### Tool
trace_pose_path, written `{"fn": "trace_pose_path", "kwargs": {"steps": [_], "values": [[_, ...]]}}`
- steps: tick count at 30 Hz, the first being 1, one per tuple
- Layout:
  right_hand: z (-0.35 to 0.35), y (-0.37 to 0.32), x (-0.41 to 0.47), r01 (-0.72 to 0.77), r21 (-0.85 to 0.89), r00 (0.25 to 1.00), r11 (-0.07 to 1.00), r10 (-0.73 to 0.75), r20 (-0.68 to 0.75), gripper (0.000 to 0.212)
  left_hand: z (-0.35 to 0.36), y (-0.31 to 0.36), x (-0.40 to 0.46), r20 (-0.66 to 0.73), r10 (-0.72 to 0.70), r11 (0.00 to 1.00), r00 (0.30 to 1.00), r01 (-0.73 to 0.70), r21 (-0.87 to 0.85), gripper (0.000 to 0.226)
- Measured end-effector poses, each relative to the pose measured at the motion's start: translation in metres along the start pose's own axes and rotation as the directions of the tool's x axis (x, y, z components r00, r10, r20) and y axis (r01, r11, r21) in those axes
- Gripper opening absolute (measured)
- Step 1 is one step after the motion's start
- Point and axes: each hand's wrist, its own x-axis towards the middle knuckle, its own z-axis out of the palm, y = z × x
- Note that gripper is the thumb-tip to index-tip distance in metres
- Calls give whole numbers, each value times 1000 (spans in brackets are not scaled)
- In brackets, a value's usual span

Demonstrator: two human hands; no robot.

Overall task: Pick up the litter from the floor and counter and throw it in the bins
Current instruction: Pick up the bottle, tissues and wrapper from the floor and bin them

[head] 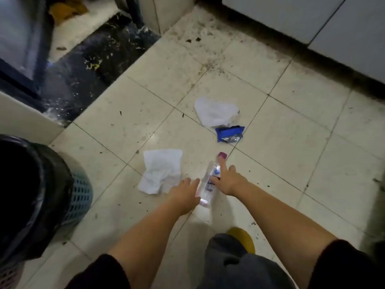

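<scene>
A clear plastic bottle [209,182] with a pink cap lies on the tiled floor, cap pointing away from me. My left hand [185,193] touches its near end from the left with fingers spread. From the right, my right hand [228,180] rests against it, index finger stretched toward the cap. Neither hand is closed around it. A crumpled white tissue [160,172] lies just left of the bottle. Farther off lie a second white tissue [214,112] and a blue snack wrapper [229,133].
A bin lined with a black bag [31,195], inside a blue mesh basket [80,197], stands at the left. White cabinets [312,15] run along the back right. A black marble threshold [93,59] crosses the upper left. My yellow slipper [242,236] is below the hands.
</scene>
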Motion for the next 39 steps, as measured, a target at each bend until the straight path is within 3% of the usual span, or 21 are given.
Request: {"fn": "trace_pose_path", "kwargs": {"steps": [7, 11, 13, 19, 21, 23, 26, 29, 34, 37, 39], "values": [[52, 8, 64, 10, 70, 998, 997, -6, -58, 95, 56, -27, 56, 20, 83, 993, 996, -84, 82, 91], [52, 6, 71, 58, 52, 996, 997, -54, -73, 97, 71, -39, 58, -9, 131, 944, 991, -122, 306, 79], [49, 7, 70, 79, 36, 994, 996, -76, -73, 99, 78, -40, 54, -35, 119, 936, 992, -100, 339, 69], [40, 8, 65, 103, 4, 993, 995, -103, -57, 102, 86, -30, 53, -25, 80, 992, 996, -78, 100, 39], [27, 1, 63, 141, 0, 987, 990, -141, -82, 102, 79, -32, 51, -94, 18, 997, 995, -24, -71, 29], [8, -18, 60, 201, 3, 972, 980, -199, -125, 100, 61, -39, 45, -204, -91, 974, 975, 45, -221, 35], [-25, -76, 47, 330, 5, 924, 944, -322, -204, 97, 11, -67, 27, -381, -190, 951, 905, 74, -299, 22], [-53, -153, 23, 498, -6, 826, 867, -476, -302, 97, -54, -108, -17, -538, -225, 948, 812, 56, -313, 13], [-71, -272, -44, 730, -43, 626, 682, -692, -359, 96, -150, -184, -122, -804, -261, 964, 533, 99, -247, 19], [-59, -317, -79, 811, -85, 520, 579, -779, -351, 95, -168, -242, -175, -850, -391, 920, 354, 173, -351, 22], [-42, -334, -93, 835, -99, 488, 542, -810, -326, 95, -151, -282, -196, -782, -512, 854, 354, 305, -421, 23]]}}
